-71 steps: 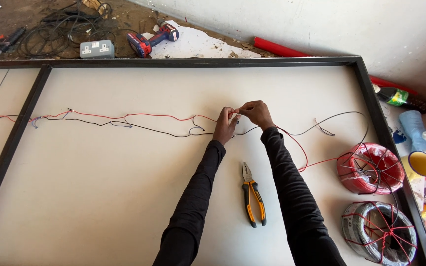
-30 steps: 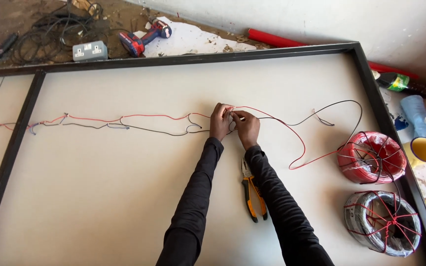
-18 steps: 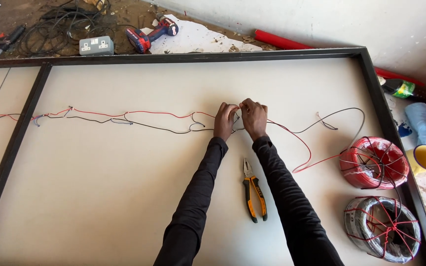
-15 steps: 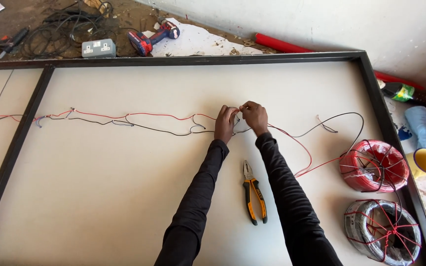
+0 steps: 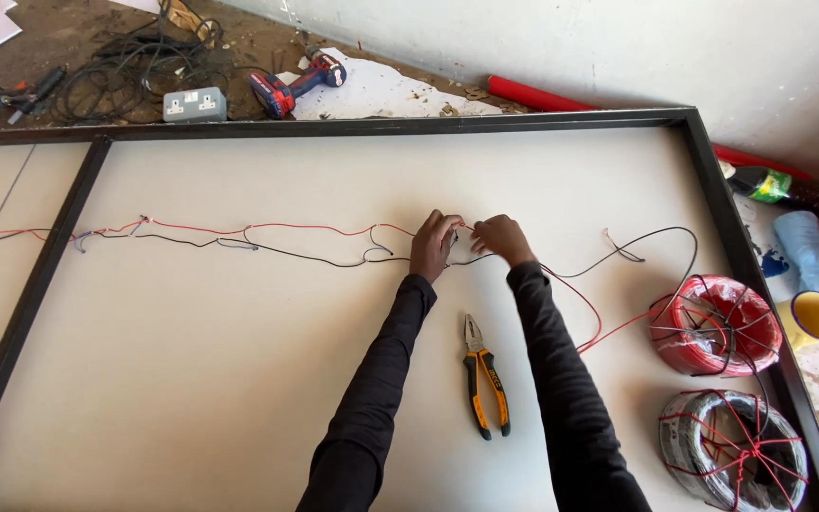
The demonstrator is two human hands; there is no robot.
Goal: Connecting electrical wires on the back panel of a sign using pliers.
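Head view: both hands meet at mid-board on the white panel (image 5: 239,379). The left hand (image 5: 434,245) and right hand (image 5: 498,237) have their fingers closed, pinching the red wire (image 5: 286,227) and black wire (image 5: 334,262) where they cross. Judged thin, light and limp; best gripped close to the joint. Pliers (image 5: 485,379) lie near the forearms; red coil (image 5: 713,325) well apart.
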